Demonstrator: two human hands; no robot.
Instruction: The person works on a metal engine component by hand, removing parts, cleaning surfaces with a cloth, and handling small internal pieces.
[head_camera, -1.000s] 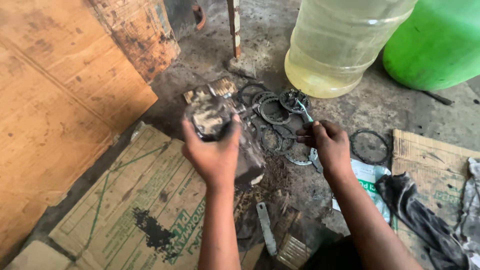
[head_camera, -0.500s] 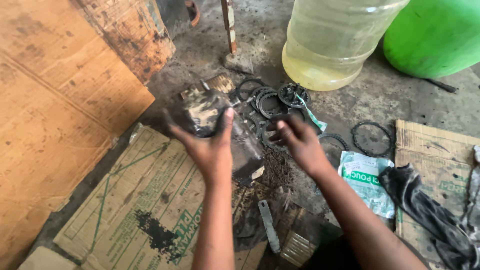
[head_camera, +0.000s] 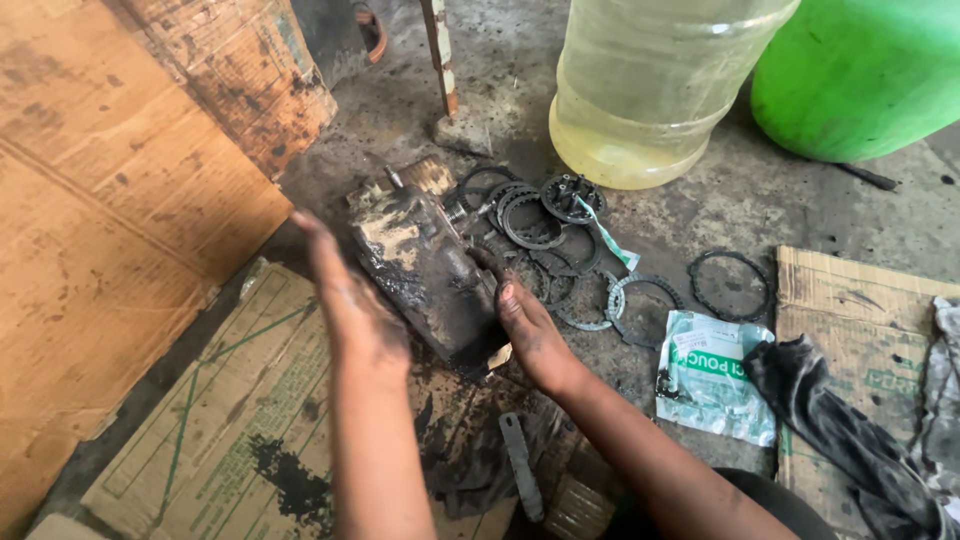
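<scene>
While both hands press on a greasy metal block over the floor, the scene goes, big to small:

- Brown cardboard sheets (head_camera: 110, 230) cover the left side, stained with oil; a printed flattened carton (head_camera: 210, 430) lies under the left forearm.
- Concrete floor (head_camera: 760, 200), dirty and grey.
- Green drum (head_camera: 870, 70) top right, just beside a clear plastic jug (head_camera: 650, 90) with yellowish liquid in its bottom.
- Second cardboard piece (head_camera: 860, 300) at right, with a black oily rag (head_camera: 840, 420) lying across it.
- Greasy metal block (head_camera: 425, 265), centre of frame, tilted, held between the two hands above the oil-stained carton edge; black grime all over it.
- Left hand (head_camera: 350, 305): open palm flat against the block's left side, fingers stretched out, not curled round it.
- Right hand (head_camera: 525, 325): grip on the block's lower right corner, fingers closed against it, thumb up on its face.
- White and green plastic pouch (head_camera: 715, 375) on the floor, right of the right wrist.
- Pile of toothed metal rings (head_camera: 545, 225) just behind the block, overlapping; one ring (head_camera: 730, 285) lies apart near the right cardboard.
- Flat metal strip (head_camera: 522, 465) on the floor between the forearms.
</scene>
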